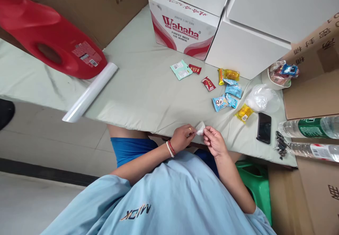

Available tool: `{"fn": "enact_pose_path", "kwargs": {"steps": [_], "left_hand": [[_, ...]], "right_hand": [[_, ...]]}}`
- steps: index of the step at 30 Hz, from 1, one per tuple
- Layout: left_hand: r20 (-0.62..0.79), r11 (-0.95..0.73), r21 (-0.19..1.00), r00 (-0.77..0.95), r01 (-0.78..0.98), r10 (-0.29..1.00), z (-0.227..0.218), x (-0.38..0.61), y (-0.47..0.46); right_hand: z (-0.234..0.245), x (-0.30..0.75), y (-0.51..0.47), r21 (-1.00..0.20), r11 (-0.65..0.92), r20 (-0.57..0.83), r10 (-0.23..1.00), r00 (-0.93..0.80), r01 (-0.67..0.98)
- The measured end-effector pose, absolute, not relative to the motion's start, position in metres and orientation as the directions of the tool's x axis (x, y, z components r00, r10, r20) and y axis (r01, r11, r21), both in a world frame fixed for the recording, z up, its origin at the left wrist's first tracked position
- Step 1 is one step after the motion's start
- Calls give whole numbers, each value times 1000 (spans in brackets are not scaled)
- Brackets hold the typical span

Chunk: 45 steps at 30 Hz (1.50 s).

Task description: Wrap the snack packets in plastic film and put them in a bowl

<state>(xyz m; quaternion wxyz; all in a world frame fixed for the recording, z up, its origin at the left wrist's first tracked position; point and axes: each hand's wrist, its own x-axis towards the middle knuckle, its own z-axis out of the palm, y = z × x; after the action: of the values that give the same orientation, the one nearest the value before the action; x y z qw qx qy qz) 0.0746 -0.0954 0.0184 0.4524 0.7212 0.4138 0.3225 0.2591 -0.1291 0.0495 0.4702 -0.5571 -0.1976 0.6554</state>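
Observation:
Both hands meet at the table's front edge around a small white crumpled piece point(200, 128), thin like plastic film or tissue; I cannot tell which. My left hand point(183, 136), with a ring and two bracelets, is closed and pinches its left side. My right hand point(214, 140) is closed too, thumb and fingers on its right side. Beyond them lie a blue-and-white snack packet point(220, 103), a yellow packet point(244, 113), a red packet point(208, 83) and a mint green packet point(181, 69).
A red jug point(60, 47) and a white roll point(90, 92) are at left. A Wahaha carton point(182, 26) stands at the back. Rightward are a clear plastic bag point(261, 98), a bowl of packets point(275, 81), a phone point(264, 128), keys point(281, 144) and bottles point(312, 127).

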Motion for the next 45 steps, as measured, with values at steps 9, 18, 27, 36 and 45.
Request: {"fn": "enact_pose_path", "kwargs": {"steps": [9,18,27,36,45], "left_hand": [[-21,-32,991,396,128,918,23,77,-92],[-316,346,929,207,-132,926,14,57,-74],[-370,411,901,251,-139,895,14,60,-70],[-365,392,912,198,-119,910,15,57,-72],[-354,447,864,350,-234,867,15,52,-68]], "right_hand": [[46,245,-128,-834,-446,-496,864,87,-324],[44,297,-126,-872,-440,-468,878,102,-213],[62,281,-132,-773,129,190,981,34,621],[50,264,-118,-878,95,62,994,-86,469],[51,278,-123,-978,-206,-198,967,158,35]]}}
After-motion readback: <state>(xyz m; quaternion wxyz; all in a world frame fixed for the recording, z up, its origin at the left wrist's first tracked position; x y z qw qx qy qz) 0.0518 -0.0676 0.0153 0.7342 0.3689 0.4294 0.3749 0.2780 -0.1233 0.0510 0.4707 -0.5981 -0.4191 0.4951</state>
